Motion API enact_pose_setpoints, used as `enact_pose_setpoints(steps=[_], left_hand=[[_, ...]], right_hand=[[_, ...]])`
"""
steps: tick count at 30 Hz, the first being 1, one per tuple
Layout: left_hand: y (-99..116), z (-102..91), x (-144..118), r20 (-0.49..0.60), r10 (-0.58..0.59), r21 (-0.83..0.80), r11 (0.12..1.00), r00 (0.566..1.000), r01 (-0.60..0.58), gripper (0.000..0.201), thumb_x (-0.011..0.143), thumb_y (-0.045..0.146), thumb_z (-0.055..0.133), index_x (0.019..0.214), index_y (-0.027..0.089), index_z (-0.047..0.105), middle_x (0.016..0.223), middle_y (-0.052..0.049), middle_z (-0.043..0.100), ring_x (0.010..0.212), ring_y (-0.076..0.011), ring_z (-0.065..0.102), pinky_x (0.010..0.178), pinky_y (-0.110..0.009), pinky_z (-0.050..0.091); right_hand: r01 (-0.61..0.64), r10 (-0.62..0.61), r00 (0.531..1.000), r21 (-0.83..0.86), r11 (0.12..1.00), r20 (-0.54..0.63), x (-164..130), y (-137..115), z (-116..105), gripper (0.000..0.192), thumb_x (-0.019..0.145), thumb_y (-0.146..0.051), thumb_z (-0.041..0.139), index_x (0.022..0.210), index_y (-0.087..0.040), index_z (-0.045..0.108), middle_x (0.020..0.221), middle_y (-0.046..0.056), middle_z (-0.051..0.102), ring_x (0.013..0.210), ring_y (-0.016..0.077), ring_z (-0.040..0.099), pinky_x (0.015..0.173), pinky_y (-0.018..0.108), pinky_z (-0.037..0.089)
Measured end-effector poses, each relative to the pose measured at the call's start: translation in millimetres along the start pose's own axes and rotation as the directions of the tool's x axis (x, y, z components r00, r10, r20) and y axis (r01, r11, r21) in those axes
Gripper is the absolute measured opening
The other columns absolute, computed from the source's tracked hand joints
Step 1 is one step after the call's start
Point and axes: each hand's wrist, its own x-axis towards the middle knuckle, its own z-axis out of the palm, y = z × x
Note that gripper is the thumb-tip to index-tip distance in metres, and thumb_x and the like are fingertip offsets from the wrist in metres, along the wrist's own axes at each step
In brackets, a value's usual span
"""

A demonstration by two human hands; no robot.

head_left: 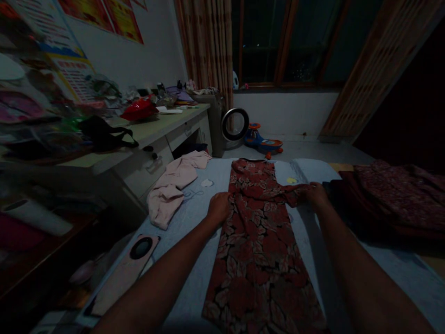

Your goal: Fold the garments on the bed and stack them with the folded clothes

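Garment point(260, 232) lies lengthwise, mid-sheet point(201, 264). 2 grips noted: left hand point(219, 208) clamped on its left edge, right hand point(317, 197) on the sleeve point(295, 193) extended right, presumably keeping cloth taut. Clothes pile point(392, 199): right.

It's dim in here, and the brown-framed window point(313, 41) in the white far wall point(288, 109) looks out on darkness with a few specks of light. A patterned curtain point(208, 51) hangs at its left, a second curtain point(375, 69) at its right. Red and yellow posters point(125, 21) hang high on the left wall point(160, 46), over a cluttered, pale-topped desk point(163, 126). Beyond it, a grey machine point(216, 125) has its round door point(235, 127) open, near a blue-and-orange ride-on toy point(262, 140) on the pale floor point(302, 150).
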Motion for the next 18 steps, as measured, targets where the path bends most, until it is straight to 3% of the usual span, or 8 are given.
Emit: enact_pose_setpoints(steps=[4, 8, 11, 13, 15, 17, 18], left_hand=[[-7, 20.7, 30, -0.002, 0.079, 0.091, 0.993, 0.997, -0.078, 0.044, 0.088, 0.009, 0.043, 0.127, 0.019, 0.06, 0.138, -0.011, 0.058, 0.134, -0.0294, 0.044, 0.113, -0.053, 0.03], [0, 32.7, 47, 0.025, 0.28, -0.025, 0.96, 0.96, -0.28, 0.038, 0.088, 0.013, 0.049, 0.124, 0.02, 0.062, 0.138, -0.007, 0.058, 0.135, -0.0236, 0.044, 0.115, -0.044, 0.032], [6, 40.9, 52, 0.062, 0.376, -0.092, 0.925, 0.925, -0.369, 0.041, 0.086, 0.017, 0.055, 0.127, 0.017, 0.06, 0.139, -0.01, 0.056, 0.133, -0.0231, 0.046, 0.114, -0.041, 0.035], [9, 44.3, 50, 0.089, 0.395, -0.079, 0.918, 0.914, -0.389, 0.046, 0.084, 0.022, 0.06, 0.13, 0.016, 0.057, 0.142, -0.012, 0.052, 0.133, -0.0258, 0.045, 0.114, -0.044, 0.035], [11, 44.1, 49, 0.116, 0.405, -0.054, 0.914, 0.907, -0.402, 0.051, 0.083, 0.027, 0.062, 0.132, 0.016, 0.056, 0.143, -0.013, 0.051, 0.132, -0.028, 0.045, 0.112, -0.046, 0.036], [12, 40.2, 51, 0.137, 0.426, -0.057, 0.905, 0.894, -0.422, 0.047, 0.083, 0.029, 0.062, 0.128, 0.017, 0.058, 0.139, -0.012, 0.054, 0.128, -0.0274, 0.049, 0.109, -0.044, 0.039], [13, 37.5, 54, 0.141, 0.433, -0.067, 0.901, 0.89, -0.428, 0.04, 0.084, 0.029, 0.06, 0.123, 0.017, 0.061, 0.133, -0.012, 0.057, 0.124, -0.0261, 0.052, 0.107, -0.043, 0.041]], right_hand=[[-0.018, 0.018, 1.0, -0.073, 0.997, -0.006, 6, -1, 3, 0.058, 0.056, -0.011, 0.067, 0.114, -0.014, 0.062, 0.099, 0.007, 0.068, 0.089, 0.0211, 0.065, 0.077, 0.03, 0.052], [0.002, 0.001, 0.999, -0.07, 0.998, 0.041, 19, -19, -10, 0.062, 0.062, -0.008, 0.058, 0.123, -0.016, 0.057, 0.104, 0.006, 0.068, 0.086, 0.0173, 0.065, 0.072, 0.025, 0.052], [0.029, -0.034, 0.999, -0.225, 0.974, -0.02, 18, -31, -25, 0.064, 0.071, -0.007, 0.053, 0.134, -0.015, 0.047, 0.108, 0.009, 0.066, 0.089, 0.017, 0.064, 0.075, 0.025, 0.051], [0.033, -0.068, 0.993, -0.335, 0.941, -0.093, 8, -35, -30, 0.061, 0.076, -0.008, 0.054, 0.136, -0.013, 0.047, 0.121, 0.017, 0.06, 0.106, 0.0233, 0.06, 0.088, 0.034, 0.047], [0.052, -0.123, 0.982, -0.417, 0.907, -0.145, -5, -37, -28, 0.059, 0.079, -0.011, 0.055, 0.138, -0.012, 0.047, 0.139, 0.024, 0.046, 0.124, 0.0333, 0.046, 0.1, 0.047, 0.039], [0.137, -0.232, 0.965, -0.527, 0.839, -0.118, -18, -39, -17, 0.058, 0.082, -0.015, 0.054, 0.139, -0.012, 0.047, 0.148, 0.024, 0.036, 0.13, 0.0386, 0.036, 0.103, 0.053, 0.032], [0.203, -0.286, 0.956, -0.572, 0.795, -0.058, -24, -40, -8, 0.055, 0.083, -0.017, 0.053, 0.138, -0.013, 0.049, 0.147, 0.022, 0.038, 0.129, 0.0381, 0.037, 0.103, 0.051, 0.032]])
